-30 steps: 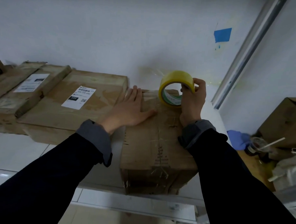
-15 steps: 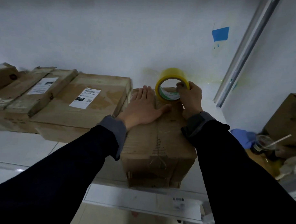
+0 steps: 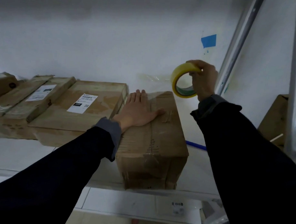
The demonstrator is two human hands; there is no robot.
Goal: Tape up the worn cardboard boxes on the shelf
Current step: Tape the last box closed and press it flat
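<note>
While left hand [image 3: 137, 111] presses box [image 3: 153, 138] | right hand [image 3: 203, 78] grips tape roll [image 3: 180, 79]

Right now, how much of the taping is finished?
Just getting going. Done: some clear tape already lies on the box top. In hand: the left hand presses flat on that box while the right hand grips the yellow tape roll, lifted off it. Left: the labelled boxes beside it, which nobody is touching.

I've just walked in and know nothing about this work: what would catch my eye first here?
The yellow tape roll, gripped by the right hand, is raised near the wall above the shelf. The left hand presses flat on a worn cardboard box at the shelf's front edge. Flat labelled boxes lie to its left.
</note>
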